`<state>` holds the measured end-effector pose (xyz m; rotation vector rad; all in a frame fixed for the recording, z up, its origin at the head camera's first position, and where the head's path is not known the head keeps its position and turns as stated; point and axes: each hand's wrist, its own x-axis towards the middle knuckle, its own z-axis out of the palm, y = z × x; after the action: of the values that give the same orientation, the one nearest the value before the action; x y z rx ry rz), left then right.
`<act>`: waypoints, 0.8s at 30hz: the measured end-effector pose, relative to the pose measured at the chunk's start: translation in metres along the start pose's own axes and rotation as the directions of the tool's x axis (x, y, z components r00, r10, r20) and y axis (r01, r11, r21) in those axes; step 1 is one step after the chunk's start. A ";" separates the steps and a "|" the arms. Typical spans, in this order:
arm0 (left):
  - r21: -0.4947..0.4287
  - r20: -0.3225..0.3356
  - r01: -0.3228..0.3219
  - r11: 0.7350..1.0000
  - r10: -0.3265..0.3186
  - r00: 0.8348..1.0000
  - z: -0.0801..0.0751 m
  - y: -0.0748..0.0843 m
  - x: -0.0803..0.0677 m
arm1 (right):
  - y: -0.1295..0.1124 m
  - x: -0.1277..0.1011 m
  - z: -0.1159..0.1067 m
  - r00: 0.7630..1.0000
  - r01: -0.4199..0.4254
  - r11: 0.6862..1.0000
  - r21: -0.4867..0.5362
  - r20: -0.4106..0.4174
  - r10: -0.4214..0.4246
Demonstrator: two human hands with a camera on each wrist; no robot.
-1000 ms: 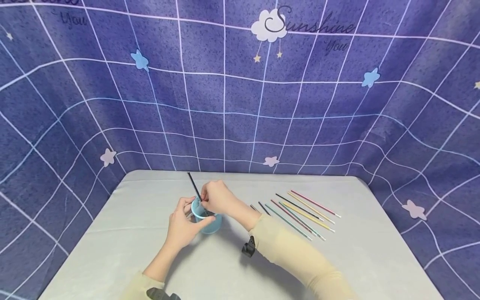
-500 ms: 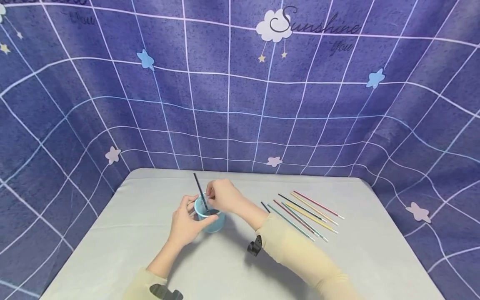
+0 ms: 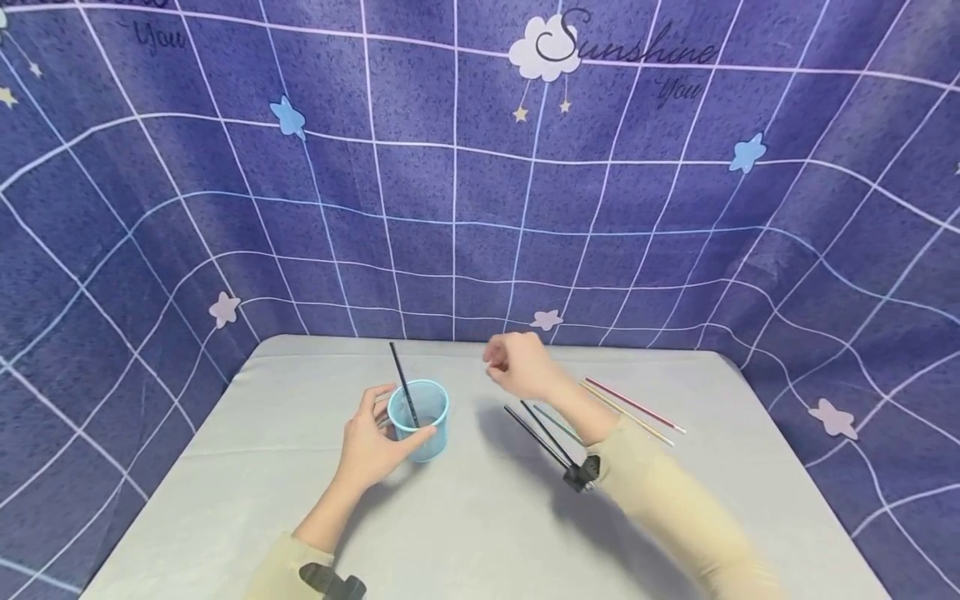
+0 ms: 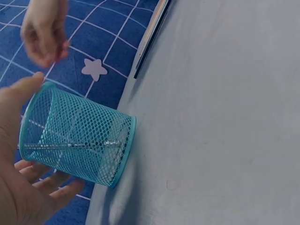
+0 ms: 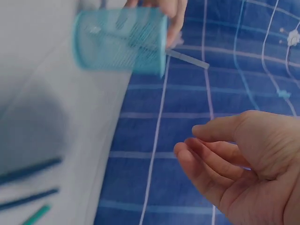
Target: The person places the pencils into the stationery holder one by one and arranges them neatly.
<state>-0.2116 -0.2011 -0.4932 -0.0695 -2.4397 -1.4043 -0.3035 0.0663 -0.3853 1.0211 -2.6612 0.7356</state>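
Note:
A light blue mesh pen cup (image 3: 430, 437) stands upright on the table, left of the middle. My left hand (image 3: 371, 446) grips it from the left, thumb at the near rim and fingers round the far side. One dark pencil (image 3: 402, 379) leans in the cup, its upper end sticking out above the rim; through the mesh in the left wrist view the pencil (image 4: 70, 146) reaches near the bottom. To the right of the cup, my right hand (image 3: 522, 365) is in the air with loosely curled fingers. In the right wrist view, nothing is between that hand's fingers (image 5: 213, 129).
Several thin pencils lie on the grey-white table (image 3: 300, 492) at the right, including a red pencil (image 3: 633, 405), a yellow pencil (image 3: 626, 412) and a dark pencil (image 3: 536, 436). My right forearm covers part of them. Behind the table hangs a blue gridded curtain (image 3: 480, 192).
My right hand has let go of the dark pencil, which stays leaning in the cup, and has moved right, away from the cup towards the loose pencils. The left hand keeps its grip.

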 end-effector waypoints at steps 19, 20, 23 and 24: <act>-0.008 -0.050 0.007 1.000 -0.008 0.999 0.002 -0.001 -0.003 | 0.058 -0.076 0.036 0.974 -0.092 0.987 -0.131 0.196 0.117; -0.007 -0.045 0.005 1.000 -0.006 0.999 0.002 -0.001 -0.003 | 0.058 -0.078 0.038 0.973 -0.095 0.986 -0.139 0.197 0.122; -0.006 -0.028 0.004 1.000 -0.004 1.000 0.002 -0.001 -0.004 | 0.057 -0.083 0.044 0.970 -0.105 0.981 -0.161 0.203 0.137; -0.006 -0.022 0.003 1.000 -0.003 1.000 0.002 0.000 -0.004 | 0.056 -0.085 0.045 0.969 -0.108 0.980 -0.165 0.203 0.141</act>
<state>-0.2086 -0.1994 -0.4954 -0.0516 -2.4190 -1.4066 -0.2785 0.1269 -0.4750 0.9480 -2.9346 0.4562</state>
